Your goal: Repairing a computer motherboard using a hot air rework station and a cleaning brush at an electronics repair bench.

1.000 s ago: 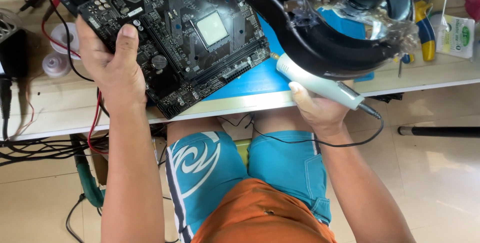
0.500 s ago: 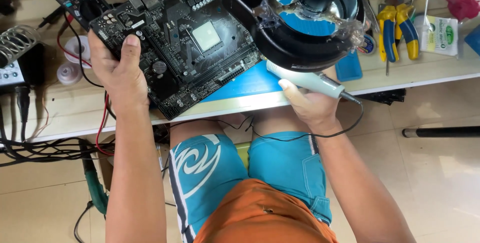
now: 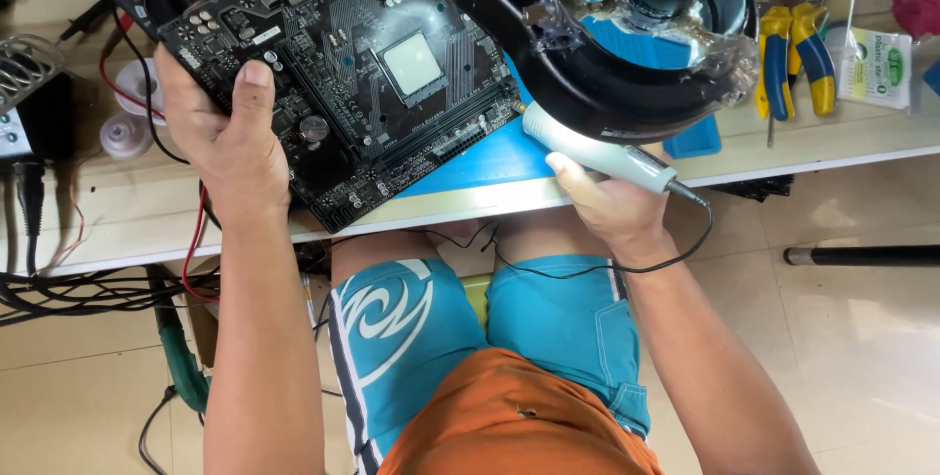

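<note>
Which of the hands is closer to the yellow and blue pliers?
Right. The right hand holds a grey pen-shaped tool below-left of the yellow and blue pliers; the left hand grips the black circuit board far across.

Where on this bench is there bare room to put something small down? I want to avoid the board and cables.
Bare wood shows along the front edge of the bench, left of the motherboard below the white spools, and again at the right front under the yellow-handled pliers. A blue mat strip lies free between board and right hand. The middle is crowded under the black magnifier lamp.

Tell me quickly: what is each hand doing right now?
Left hand: closed on the edge of the black circuit board.
Right hand: closed around the grey pen-shaped corded tool.
</note>
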